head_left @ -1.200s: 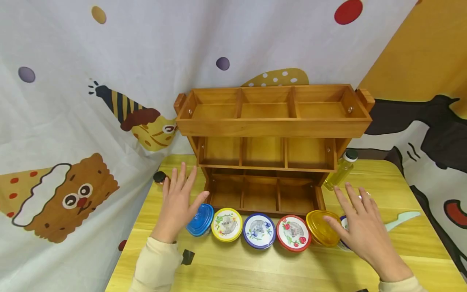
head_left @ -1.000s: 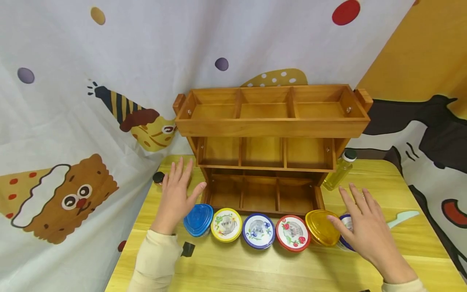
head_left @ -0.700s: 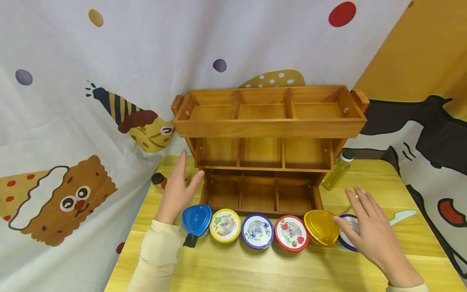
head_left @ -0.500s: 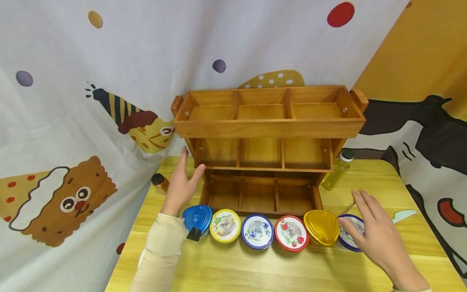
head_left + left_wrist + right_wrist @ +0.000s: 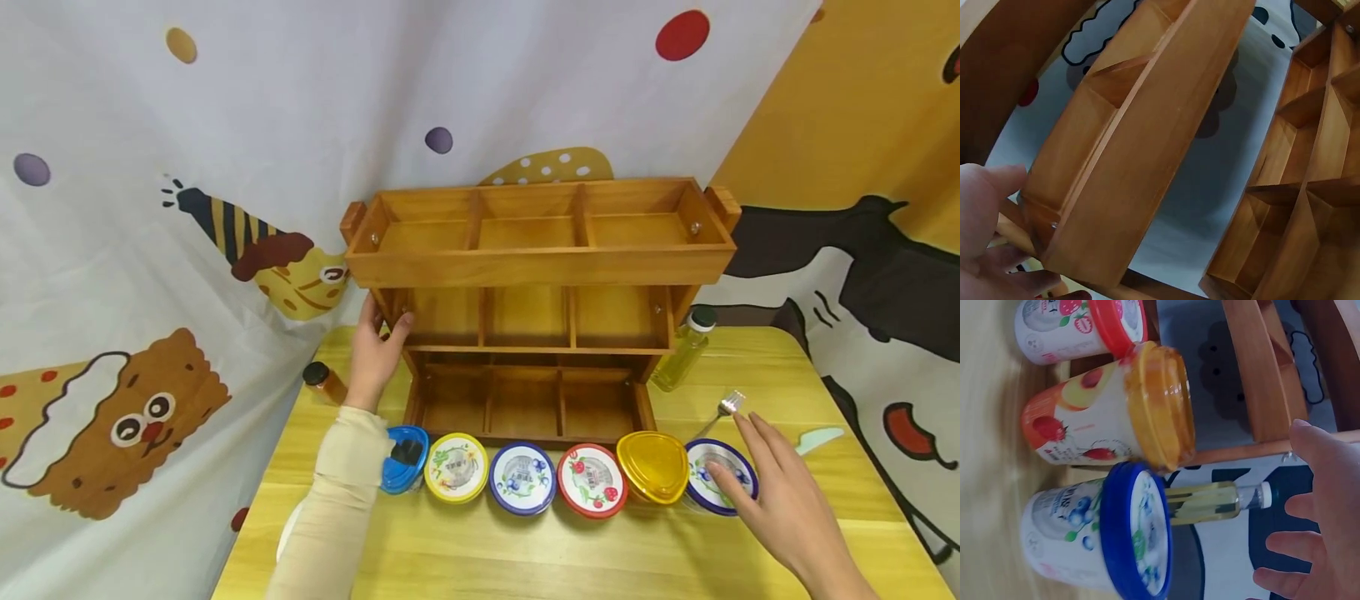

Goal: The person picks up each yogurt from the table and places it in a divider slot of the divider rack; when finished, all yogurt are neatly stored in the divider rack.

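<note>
A three-tier wooden box (image 5: 540,267) stands fanned out, each tier divided into compartments. At the left end of its middle tray (image 5: 1135,156), my left hand (image 5: 375,354) grips the side, thumb on the inner side and fingers outside. My right hand (image 5: 787,500) hovers with extended fingers beside the blueberry tub (image 5: 720,475), holding nothing. To the left of that tub, a row holds an amber-lidded tub (image 5: 654,467), a red-rimmed tub (image 5: 592,479), a blue-rimmed tub (image 5: 523,477), a yellow-rimmed tub (image 5: 456,467) and a blue-lidded container (image 5: 397,475), partly hidden by my left sleeve.
Behind the right-hand tubs are a bottle of yellow liquid (image 5: 681,354) and a fork (image 5: 722,412). A pale green knife (image 5: 819,439) lies farther right on the wooden table (image 5: 570,558). A small black-capped bottle (image 5: 325,383) stands left. Printed cloth (image 5: 285,125) hangs close behind.
My left hand has moved from over the left side of the table to the middle tray's end. My right hand has shifted slightly down and right, uncovering the fork and blueberry tub.
</note>
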`<action>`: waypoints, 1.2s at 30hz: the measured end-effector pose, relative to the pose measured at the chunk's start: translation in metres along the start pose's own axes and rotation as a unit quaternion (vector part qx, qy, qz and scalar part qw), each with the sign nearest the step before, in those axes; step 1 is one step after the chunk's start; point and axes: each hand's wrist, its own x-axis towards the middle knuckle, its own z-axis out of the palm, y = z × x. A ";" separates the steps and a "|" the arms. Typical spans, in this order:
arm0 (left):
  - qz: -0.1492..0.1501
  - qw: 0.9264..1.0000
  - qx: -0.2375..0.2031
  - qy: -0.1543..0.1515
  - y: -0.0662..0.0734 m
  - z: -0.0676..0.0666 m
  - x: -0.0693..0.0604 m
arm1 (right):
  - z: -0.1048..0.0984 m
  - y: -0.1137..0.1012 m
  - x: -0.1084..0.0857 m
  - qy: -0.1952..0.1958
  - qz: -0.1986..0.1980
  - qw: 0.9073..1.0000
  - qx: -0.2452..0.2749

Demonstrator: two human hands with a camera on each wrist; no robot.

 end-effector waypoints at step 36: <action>0.023 0.997 0.056 0.039 -0.023 0.004 0.012 | 0.053 0.040 -0.018 -0.065 0.107 0.990 0.069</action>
